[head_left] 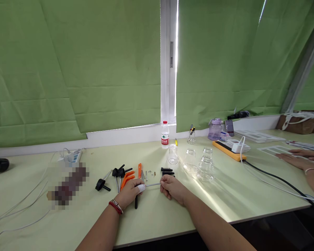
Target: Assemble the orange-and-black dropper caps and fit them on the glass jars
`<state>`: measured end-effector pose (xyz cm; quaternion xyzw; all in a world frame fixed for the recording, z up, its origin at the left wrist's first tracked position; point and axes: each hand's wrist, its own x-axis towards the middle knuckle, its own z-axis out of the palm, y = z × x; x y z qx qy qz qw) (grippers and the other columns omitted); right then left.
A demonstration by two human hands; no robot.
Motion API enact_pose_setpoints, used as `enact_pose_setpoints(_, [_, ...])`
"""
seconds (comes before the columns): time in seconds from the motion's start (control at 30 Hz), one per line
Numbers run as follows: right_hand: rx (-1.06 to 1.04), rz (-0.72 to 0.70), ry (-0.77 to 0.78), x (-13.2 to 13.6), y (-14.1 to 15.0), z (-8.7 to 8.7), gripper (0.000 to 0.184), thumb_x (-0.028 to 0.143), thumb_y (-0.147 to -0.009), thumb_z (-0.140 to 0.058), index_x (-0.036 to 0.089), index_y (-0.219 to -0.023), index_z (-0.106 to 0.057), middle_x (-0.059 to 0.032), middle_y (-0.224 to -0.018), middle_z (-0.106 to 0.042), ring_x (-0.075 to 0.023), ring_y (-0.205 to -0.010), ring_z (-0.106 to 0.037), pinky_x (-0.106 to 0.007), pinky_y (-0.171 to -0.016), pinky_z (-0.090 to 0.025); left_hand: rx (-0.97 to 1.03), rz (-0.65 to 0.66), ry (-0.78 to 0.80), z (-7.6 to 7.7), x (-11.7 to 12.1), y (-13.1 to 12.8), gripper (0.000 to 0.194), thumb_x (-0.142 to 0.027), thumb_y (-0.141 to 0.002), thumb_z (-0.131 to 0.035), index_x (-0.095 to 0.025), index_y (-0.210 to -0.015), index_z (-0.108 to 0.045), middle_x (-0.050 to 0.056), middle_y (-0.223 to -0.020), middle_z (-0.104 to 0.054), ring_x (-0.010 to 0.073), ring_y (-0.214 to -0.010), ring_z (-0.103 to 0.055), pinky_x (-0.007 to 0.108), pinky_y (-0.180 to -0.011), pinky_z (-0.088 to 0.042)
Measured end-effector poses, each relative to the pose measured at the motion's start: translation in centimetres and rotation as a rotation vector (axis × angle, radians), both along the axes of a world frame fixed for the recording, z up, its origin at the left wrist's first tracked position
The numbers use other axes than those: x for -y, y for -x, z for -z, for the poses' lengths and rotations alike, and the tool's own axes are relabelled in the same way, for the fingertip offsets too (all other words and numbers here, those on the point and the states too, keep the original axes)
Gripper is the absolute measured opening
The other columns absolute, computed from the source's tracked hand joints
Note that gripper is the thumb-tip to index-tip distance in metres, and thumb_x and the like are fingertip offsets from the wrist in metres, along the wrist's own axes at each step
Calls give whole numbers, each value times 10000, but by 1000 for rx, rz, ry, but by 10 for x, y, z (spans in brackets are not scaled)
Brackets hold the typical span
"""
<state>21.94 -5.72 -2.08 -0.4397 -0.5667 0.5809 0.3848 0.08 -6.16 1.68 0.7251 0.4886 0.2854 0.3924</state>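
Observation:
A thin metal rod point(153, 184) spans the gap between my two hands, just above the table. My left hand point(133, 191), with a white wrap on one finger, is closed around the rod's left end, where a black handle point(136, 202) sticks out below the fingers. The other end is pinched in the fingers of my right hand point(172, 189); its tip is hidden. Beyond my left hand lie orange plastic handles point(127, 178) and black knobbed parts with metal rods point(120, 172). Small metal pins point(146, 175) and ribbed black pieces point(167, 170) lie near my right hand.
Upturned clear glasses point(190, 158) and a water bottle point(165, 135) stand beyond my right hand. An orange power strip point(229, 150) trails cables rightward. Another person's hands point(295, 158) rest at far right. A blurred object point(68, 188) and white cables point(28, 195) lie left.

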Motion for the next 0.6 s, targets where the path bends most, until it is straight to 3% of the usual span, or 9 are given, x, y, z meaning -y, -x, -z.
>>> enact_pose_setpoints(0.6, [38,27,5,2,3,-4,298,425,-855,-435,180,-687,-454,29,-548,-524,-47,-387,-385,-181,-366,-292,-10,0,-3,1,-1,1,195,-346,-739,-504,-177,-678,-581,-14,-641,-523,145,-629,-453,259,-614,-354])
